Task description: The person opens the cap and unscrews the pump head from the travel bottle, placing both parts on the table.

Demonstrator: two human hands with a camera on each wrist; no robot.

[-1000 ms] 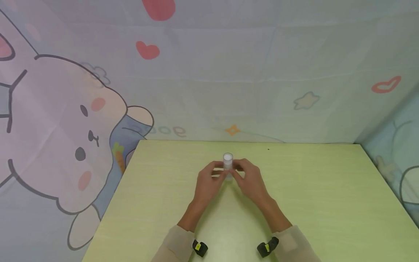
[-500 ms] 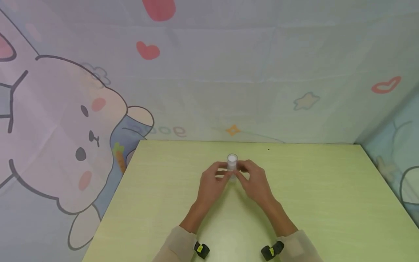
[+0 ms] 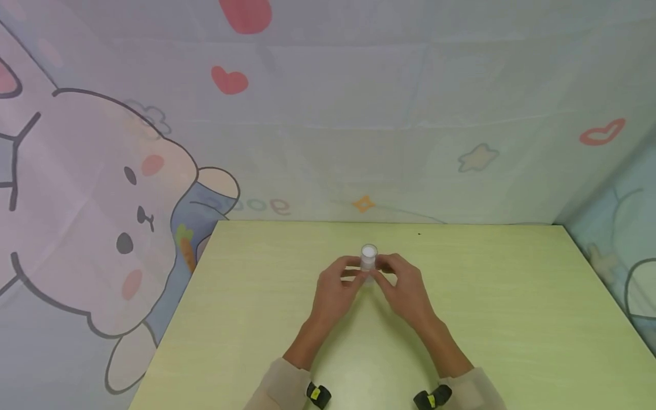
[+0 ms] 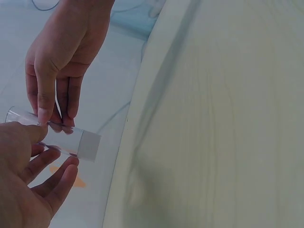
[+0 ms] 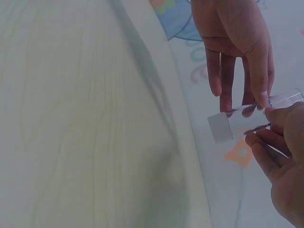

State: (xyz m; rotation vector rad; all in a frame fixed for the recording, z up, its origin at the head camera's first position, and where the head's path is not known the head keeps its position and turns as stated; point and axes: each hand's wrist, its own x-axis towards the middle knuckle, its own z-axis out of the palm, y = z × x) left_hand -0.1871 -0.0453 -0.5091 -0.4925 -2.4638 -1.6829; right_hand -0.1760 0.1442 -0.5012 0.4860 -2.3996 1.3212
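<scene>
So the thing in play is a clear tube [image 3: 368, 261] with a white end piece [image 4: 89, 146], and it's up in front of the person over the far half of the table [image 3: 512, 307], between the two hands. Left hand [image 3: 332, 293] pinches it from one side, right hand [image 3: 407, 290] from the other, thumbs nearly meeting on the near side. My guess is that's because it's slim and smooth, so gripping from both sides stops it rolling or tipping. It's roughly upright, white end pointing down at the tabletop, and it looks to be off the surface, though I can't swear to the gap. Fingertips sit mostly on the see-through part, not the white bit, probably just where there's more length to hold. Can't tell which hand carries more of the weight.
</scene>
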